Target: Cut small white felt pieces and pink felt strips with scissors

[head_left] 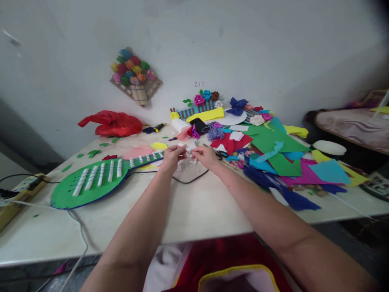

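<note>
Both my hands meet over the middle of the table. Between them is a small crumpled piece of white paper [189,151]. My left hand [174,156] pinches it from the left, and my right hand [207,156] pinches its right side with fingertips together. White paper scraps lie just below the fingers. Left of my left hand lies a green paper lute-like shape [100,178] with white rolled strips on it, its neck reaching to my wrist. Dark-handled scissors [221,154] rest close to my right hand.
Coloured paper sheets [273,140] are heaped on the right. A red plastic bag [114,123] and a glue gun [154,128] lie at the back left. A black cord [188,182] loops near my hands. A power strip [22,194] sits at the left edge. Paper flowers [206,97] stand against the wall.
</note>
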Motion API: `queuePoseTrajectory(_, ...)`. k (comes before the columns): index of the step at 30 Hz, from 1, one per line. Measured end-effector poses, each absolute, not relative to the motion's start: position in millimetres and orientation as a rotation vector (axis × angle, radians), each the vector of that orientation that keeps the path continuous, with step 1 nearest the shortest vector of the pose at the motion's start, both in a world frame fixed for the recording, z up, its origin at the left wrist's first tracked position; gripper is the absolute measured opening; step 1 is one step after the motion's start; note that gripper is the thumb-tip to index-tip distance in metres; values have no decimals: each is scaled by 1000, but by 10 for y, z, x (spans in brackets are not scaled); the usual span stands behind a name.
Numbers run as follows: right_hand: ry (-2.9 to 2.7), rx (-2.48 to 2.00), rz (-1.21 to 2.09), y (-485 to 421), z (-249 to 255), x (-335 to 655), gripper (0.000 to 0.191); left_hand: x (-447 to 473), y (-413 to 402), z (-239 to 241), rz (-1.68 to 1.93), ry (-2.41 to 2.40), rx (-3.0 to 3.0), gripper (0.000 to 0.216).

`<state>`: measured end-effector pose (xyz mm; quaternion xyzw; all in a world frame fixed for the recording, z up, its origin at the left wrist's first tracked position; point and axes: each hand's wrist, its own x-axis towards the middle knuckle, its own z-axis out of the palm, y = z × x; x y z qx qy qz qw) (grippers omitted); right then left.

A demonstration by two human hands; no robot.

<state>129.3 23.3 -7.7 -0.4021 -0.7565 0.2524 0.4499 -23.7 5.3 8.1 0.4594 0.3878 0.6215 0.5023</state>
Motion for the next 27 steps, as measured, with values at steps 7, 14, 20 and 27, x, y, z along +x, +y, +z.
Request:
queuePoseTrajectory(7,-1950,-1026,598,202,-76,1282,23,-239,56,70,1479,985,1148,35)
queuePoseTrajectory(14,-2044,-1155,251,111,16,1296,27,-208,56,83,1461,998,1155,41)
queuePoseTrajectory(20,-2017,-1188,182,124,9,1310,25,-336,98,129,1576,1001,1057,54)
queuePoseTrajectory(27,-2091,-1138,87,108,6,1327,27,-399,90,132,1643,1039,1128,36)
